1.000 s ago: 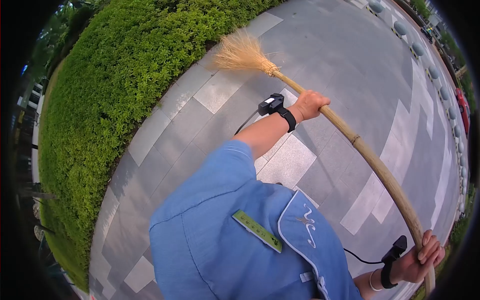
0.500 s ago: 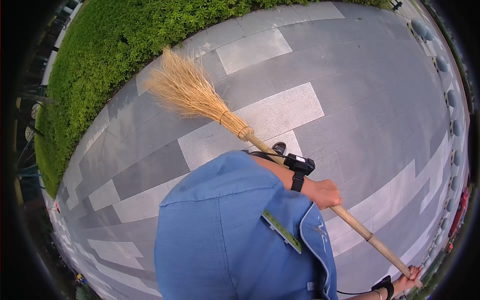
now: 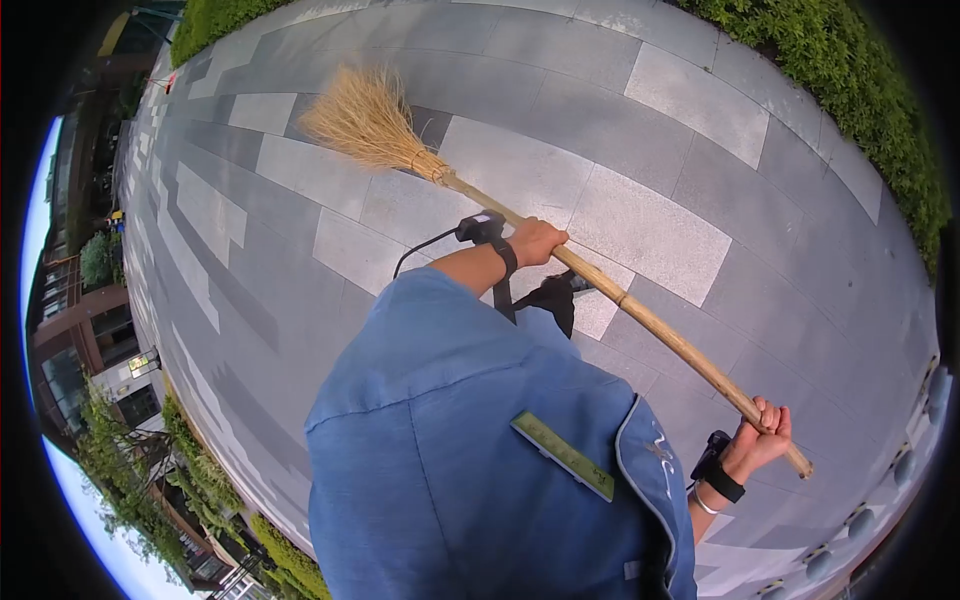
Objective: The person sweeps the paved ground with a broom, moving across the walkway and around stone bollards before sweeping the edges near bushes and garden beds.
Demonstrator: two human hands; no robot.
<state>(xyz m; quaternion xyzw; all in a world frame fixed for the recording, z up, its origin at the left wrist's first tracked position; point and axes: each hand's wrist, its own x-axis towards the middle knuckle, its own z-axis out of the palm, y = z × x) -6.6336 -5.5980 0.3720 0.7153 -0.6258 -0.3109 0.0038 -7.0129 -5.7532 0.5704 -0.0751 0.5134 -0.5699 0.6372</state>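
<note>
I hold a long straw broom with a bamboo handle (image 3: 650, 325) in both hands. My left hand (image 3: 535, 240) grips the handle partway down, a black device strapped to its wrist. My right hand (image 3: 762, 440) is closed around the handle near its top end, with a black wrist strap and a thin bracelet. The straw head (image 3: 365, 120) rests on or just above the grey paving at the upper left. My blue shirt fills the lower middle of the view.
Grey and light stone paving slabs (image 3: 660, 220) spread all around. A green hedge (image 3: 850, 80) borders the paving at the upper right. Round stone bollards (image 3: 900, 465) line the lower right edge. Buildings and trees stand at the far left.
My view has swung round, so the hedge has gone from upper left to upper right. The broom head has swept across the paving, and both hands have kept their grip on the handle.
</note>
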